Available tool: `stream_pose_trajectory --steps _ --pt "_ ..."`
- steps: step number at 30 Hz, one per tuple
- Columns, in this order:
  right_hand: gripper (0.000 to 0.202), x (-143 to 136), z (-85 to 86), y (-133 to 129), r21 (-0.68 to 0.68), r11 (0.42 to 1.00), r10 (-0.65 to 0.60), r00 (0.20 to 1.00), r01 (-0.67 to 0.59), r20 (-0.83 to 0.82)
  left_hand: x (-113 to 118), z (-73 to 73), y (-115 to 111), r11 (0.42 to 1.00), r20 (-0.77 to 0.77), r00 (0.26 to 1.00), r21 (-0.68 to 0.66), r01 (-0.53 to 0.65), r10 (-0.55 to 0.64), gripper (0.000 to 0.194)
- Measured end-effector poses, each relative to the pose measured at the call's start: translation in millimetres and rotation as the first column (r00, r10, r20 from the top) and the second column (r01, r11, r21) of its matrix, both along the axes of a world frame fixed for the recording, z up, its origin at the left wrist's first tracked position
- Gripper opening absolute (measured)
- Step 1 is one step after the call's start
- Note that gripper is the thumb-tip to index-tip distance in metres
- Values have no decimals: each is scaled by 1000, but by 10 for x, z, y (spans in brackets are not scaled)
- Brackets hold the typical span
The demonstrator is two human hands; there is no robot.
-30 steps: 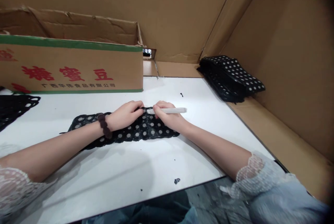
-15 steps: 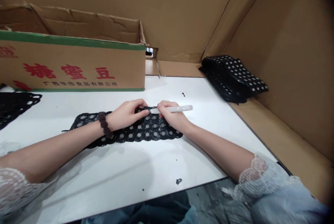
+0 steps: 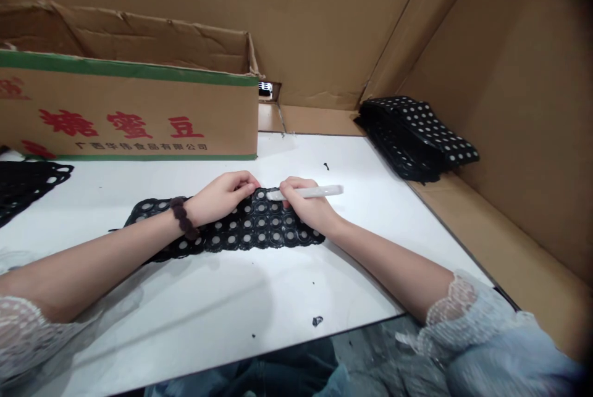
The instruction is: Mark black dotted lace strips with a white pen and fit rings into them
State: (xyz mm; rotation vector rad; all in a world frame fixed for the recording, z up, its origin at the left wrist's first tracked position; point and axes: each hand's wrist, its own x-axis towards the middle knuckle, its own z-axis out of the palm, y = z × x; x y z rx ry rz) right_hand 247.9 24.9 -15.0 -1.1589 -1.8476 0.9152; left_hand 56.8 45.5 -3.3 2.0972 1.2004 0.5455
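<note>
A black sheet with rows of round pale dots [image 3: 262, 223] lies flat on the white table, its long side running left to right. My left hand [image 3: 220, 196] rests over its middle, with thumb and forefinger closed on the far edge. In my right hand [image 3: 308, 204] is a slim white pen-shaped tool [image 3: 319, 192], its tip touching or just above a dot near that edge. The tip is too small to make out. My right hand's lower edge rests on the sheet's right end.
An open cardboard box [image 3: 162, 113] stands at the back left. A folded stack of black dotted sheets [image 3: 417, 137] leans against the cardboard wall at right. Black netted material [image 3: 30, 187] lies at far left. Small black scraps [image 3: 317, 321] dot the white table [image 3: 222, 310].
My left hand has shifted slightly left along the sheet's far edge, away from the tool tip, uncovering a dot. My right hand and the white tool stay almost in place.
</note>
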Motion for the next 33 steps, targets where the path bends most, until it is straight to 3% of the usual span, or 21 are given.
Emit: stream_pose_trajectory --steps 8,22,33 --pt "40 -12 15 -13 -32 998 -61 998 60 -10 23 54 -48 999 -145 989 16 28 -25 30" --pt "37 -29 18 -24 -62 996 -71 997 70 -17 83 89 -90 999 -195 980 10 39 -36 26" --pt "35 22 18 50 -138 990 -30 998 22 -57 56 123 -44 988 -56 998 -156 9 -18 24"
